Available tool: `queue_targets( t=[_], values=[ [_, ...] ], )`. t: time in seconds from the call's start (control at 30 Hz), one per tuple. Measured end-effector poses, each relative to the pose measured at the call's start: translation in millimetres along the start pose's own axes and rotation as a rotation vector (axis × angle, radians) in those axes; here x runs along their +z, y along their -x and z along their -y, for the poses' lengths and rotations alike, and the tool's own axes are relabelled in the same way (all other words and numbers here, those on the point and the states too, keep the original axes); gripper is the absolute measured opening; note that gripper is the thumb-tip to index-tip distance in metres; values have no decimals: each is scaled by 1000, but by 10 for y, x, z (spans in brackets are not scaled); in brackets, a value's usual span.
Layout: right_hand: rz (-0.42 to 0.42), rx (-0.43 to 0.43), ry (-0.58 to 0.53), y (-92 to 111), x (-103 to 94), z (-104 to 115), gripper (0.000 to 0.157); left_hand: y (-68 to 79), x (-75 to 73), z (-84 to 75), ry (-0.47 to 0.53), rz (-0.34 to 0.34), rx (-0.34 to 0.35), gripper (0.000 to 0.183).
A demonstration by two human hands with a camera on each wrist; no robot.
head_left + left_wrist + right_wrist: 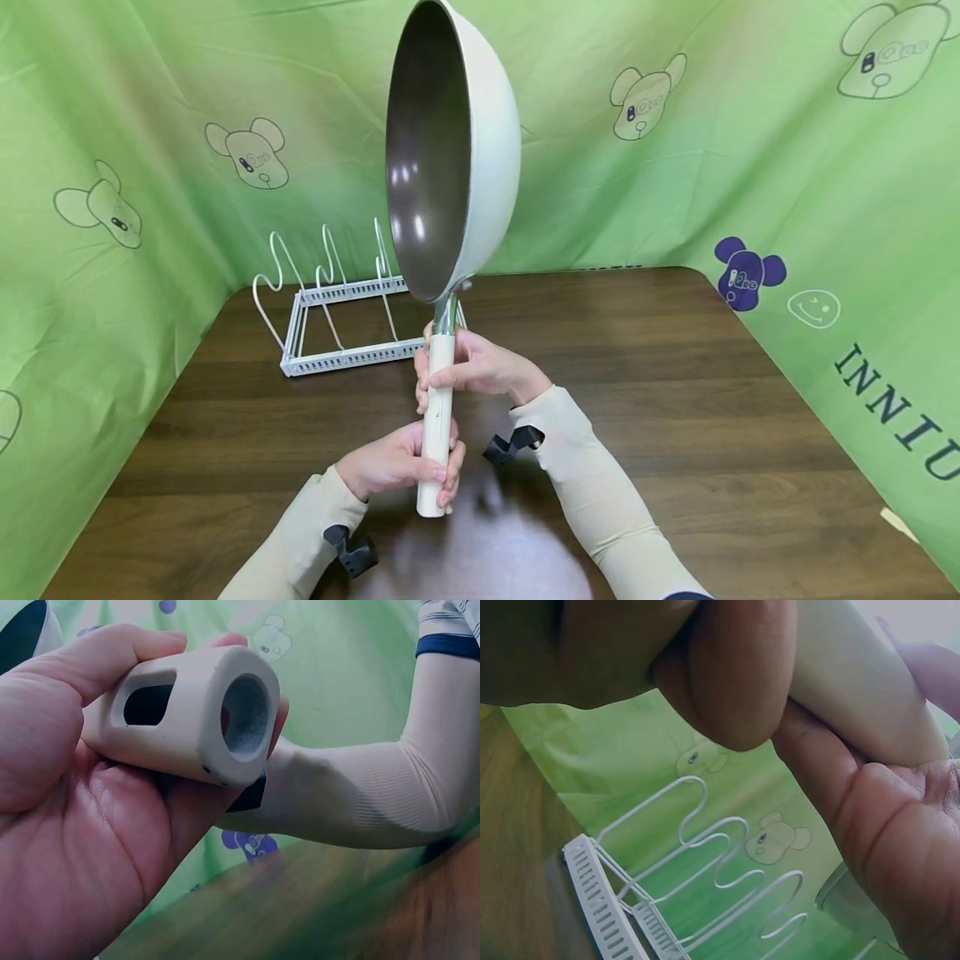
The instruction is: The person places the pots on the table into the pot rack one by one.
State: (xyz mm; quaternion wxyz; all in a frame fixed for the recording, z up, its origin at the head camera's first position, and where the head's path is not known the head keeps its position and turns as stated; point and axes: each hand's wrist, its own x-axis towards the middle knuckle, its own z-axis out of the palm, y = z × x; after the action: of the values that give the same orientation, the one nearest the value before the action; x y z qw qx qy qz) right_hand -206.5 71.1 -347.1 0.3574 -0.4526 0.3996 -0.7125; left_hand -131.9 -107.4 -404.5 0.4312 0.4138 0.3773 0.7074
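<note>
A deep frying pan (491, 142), white outside and dark inside, is held upright above the table with its bowl on top and its cooking side facing left. Both hands grip its cream handle (437, 417). My left hand (401, 458) is wrapped round the lower end, thumb across the front. Higher up, just under the metal neck, my right hand (480, 367) holds the handle with its thumb over it. In the left wrist view the handle's hollow end (244, 712) and a slot near it show beside the left palm.
Behind the hands, on the left of the brown wooden table (637, 375), stands a white wire rack (352, 358) with curved dividers. The pan hides part of its right side. Green printed cloth (585, 200) hangs round the table's back and sides.
</note>
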Motion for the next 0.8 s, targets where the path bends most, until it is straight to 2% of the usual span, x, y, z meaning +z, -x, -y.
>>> queue_targets(
  t=[0.3, 0.47, 0.8],
  values=[
    [-8, 39, -7, -61, 35, -83, 24, 102, -25, 91, 20, 16, 36, 22],
    [-11, 78, -17, -95, 44, -123, 23, 149, -63, 162, 43, 47, 75, 24],
    [-37, 116, -13, -113, 36, -207, 26, 183, -137, 264, 53, 88, 116, 22]
  ],
)
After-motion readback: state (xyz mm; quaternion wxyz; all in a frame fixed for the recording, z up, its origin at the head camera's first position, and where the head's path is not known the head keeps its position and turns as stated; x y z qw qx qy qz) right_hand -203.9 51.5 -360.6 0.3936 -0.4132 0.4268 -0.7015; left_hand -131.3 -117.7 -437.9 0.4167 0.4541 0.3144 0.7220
